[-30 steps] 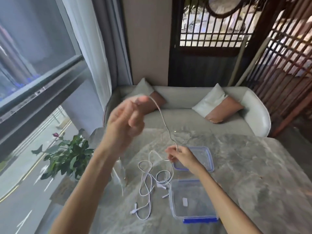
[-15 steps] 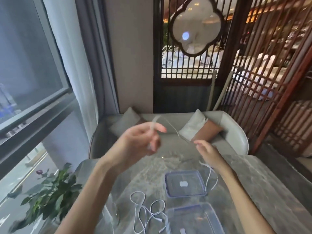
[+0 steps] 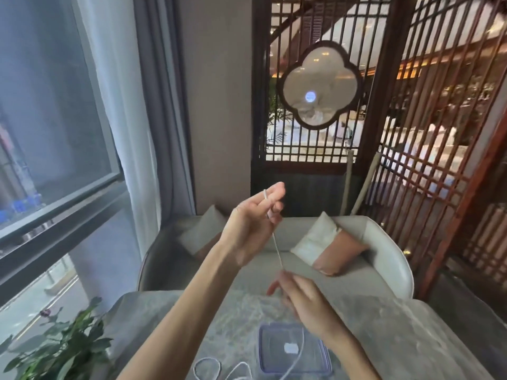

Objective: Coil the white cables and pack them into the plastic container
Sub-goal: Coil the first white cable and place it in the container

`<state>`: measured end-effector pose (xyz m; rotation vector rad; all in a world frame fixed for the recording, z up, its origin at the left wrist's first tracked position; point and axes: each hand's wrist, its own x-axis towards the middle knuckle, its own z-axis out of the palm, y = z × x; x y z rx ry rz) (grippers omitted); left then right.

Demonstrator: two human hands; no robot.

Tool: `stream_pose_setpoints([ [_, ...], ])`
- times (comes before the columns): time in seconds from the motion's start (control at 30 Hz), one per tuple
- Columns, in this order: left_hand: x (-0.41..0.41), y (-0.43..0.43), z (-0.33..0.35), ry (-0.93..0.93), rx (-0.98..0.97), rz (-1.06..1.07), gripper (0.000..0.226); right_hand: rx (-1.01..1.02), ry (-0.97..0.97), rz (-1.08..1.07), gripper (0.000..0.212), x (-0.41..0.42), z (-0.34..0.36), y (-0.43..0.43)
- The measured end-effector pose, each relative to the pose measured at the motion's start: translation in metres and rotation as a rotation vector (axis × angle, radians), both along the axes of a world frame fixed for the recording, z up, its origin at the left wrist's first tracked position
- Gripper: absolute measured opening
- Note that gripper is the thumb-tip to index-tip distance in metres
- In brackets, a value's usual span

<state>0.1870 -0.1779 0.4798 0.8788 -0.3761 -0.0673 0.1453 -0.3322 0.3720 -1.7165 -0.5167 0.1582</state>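
White cable (image 3: 297, 352) loops on grey table (image 3: 411, 338) near me, beside clear plastic lid (image 3: 293, 349). My right hand (image 3: 307, 300) above lid, fingers pinching cable. Cable runs up tight to my left hand (image 3: 253, 229), held higher, thumb and finger squeezing its end. Far: sofa (image 3: 384, 259) with pillows.

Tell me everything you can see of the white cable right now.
The white cable is thin, round and plastic-looking. Its end loops over the raised left hand's fingers, and a taut stretch runs down to the right hand, which pinches it. Below that hand it hangs slack across the clear lid on the marble table, with more loose loops lying at the frame's bottom edge. No neat coil shows yet.
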Motion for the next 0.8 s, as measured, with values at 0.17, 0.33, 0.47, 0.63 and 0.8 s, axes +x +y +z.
stream_pose_setpoints([
  [0.17, 0.009, 0.000, -0.026, -0.022, 0.387, 0.189, 0.043, -0.562, -0.330, 0.074, 0.022, -0.023, 0.031, -0.025],
  [0.33, -0.040, -0.026, -0.062, -0.327, 0.960, 0.235, 0.047, -0.588, -0.819, -0.202, 0.033, -0.009, 0.091, -0.062],
  [0.47, -0.058, -0.062, -0.048, -0.255, 0.813, 0.226, 0.053, -0.375, -1.101, -0.332, 0.024, 0.032, 0.125, -0.085],
  [0.63, -0.052, -0.062, -0.011, -0.291, 0.392, -0.009, 0.068, -0.020, -0.486, -0.108, 0.026, 0.069, 0.109, -0.054],
  [0.8, -0.008, -0.037, 0.004, -0.160, 0.134, 0.028, 0.069, -0.165, -0.228, -0.090, 0.044, 0.059, 0.027, -0.022],
])
